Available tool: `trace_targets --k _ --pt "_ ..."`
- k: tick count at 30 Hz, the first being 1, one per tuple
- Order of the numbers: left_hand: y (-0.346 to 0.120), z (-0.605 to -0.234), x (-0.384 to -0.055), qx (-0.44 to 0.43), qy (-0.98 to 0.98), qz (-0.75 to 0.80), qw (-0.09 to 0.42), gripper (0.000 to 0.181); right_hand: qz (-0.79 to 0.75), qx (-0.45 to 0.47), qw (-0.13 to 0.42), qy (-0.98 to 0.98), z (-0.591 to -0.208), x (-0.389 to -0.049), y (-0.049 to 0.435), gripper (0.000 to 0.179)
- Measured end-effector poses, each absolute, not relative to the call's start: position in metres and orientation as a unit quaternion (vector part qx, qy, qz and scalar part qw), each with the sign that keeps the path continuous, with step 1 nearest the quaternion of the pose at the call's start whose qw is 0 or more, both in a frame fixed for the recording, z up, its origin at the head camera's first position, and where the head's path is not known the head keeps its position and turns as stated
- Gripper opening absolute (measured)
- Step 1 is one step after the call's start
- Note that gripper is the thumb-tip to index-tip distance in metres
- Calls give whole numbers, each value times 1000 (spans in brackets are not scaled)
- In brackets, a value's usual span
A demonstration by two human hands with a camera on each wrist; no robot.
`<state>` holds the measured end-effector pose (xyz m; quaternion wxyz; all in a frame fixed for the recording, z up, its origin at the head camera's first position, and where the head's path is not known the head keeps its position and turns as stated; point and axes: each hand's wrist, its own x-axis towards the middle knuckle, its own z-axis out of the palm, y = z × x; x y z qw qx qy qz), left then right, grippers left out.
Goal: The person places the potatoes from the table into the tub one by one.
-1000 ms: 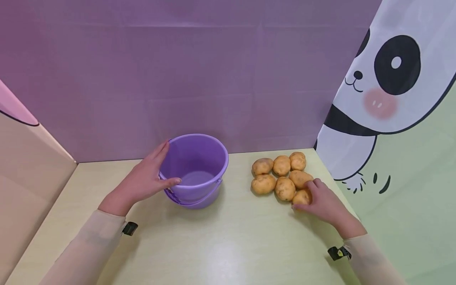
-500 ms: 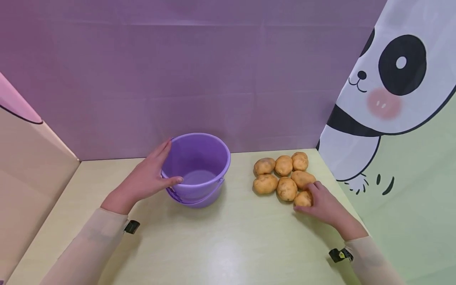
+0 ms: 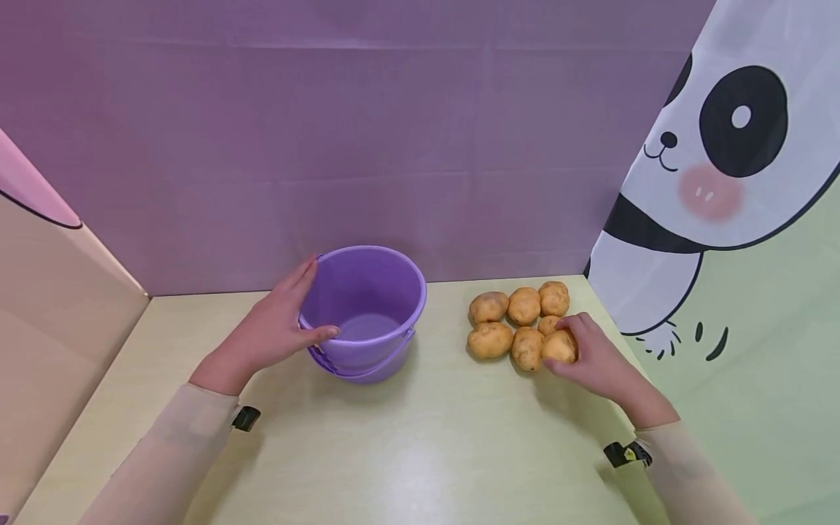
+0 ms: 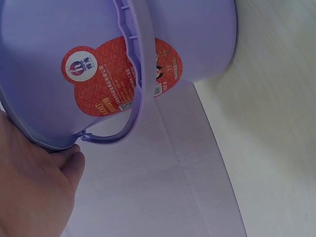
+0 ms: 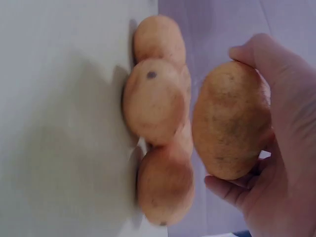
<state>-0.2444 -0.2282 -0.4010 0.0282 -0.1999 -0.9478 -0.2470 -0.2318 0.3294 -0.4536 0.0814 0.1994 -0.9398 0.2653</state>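
Observation:
A purple bucket (image 3: 367, 313) stands upright on the table, its handle hanging down at the front. My left hand (image 3: 262, 332) holds the bucket's left rim, with the thumb at the front edge and the fingers further back along it. In the left wrist view a red label (image 4: 123, 76) shows on the bucket's side, close to that hand. My right hand (image 3: 597, 357) grips a potato (image 5: 232, 121) between thumb and fingers, lifted off the table. Behind and beside it lie several more potatoes (image 3: 491, 340), in a group on the table.
A pale table (image 3: 407, 445) bears the bucket and the potatoes. A purple backdrop (image 3: 394, 146) rises right behind the bucket. At the right stands a panel with a panda picture (image 3: 709, 182); a beige panel (image 3: 59, 313) is at the left.
My right hand has lifted the nearest potato off the table, up and slightly away from me, so it partly covers the potato behind. The left hand stays on the bucket.

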Motion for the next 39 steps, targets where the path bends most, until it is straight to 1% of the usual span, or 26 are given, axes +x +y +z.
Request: trace_targets --k 4,10,15,20,25,28,32,39 --pt "-228 -400 -244 -198 -947 -250 28 122 308 203 93 -925 -450 -242 320 51" --pt "-227 -401 -245 -200 -947 -248 34 123 359 220 96 -902 -442 -257 302 50" --pt "-226 -401 -245 -200 -947 -247 37 124 375 227 84 -895 -430 -266 284 52" --pt "-227 -402 -245 -198 -948 -248 38 123 378 233 58 -894 -418 -274 264 56" --pt "-227 -403 -245 -199 -947 -250 43 122 379 244 44 -892 -405 -278 245 59" --pt "-227 -404 -245 -200 -947 -249 44 122 382 258 47 -886 -398 -280 234 57" --pt "-227 -403 -244 -200 -947 -247 41 122 382 291 71 -874 -390 -287 218 55" --pt "-227 -403 -243 -201 -947 -249 42 121 377 347 93 -854 -374 -299 188 58"
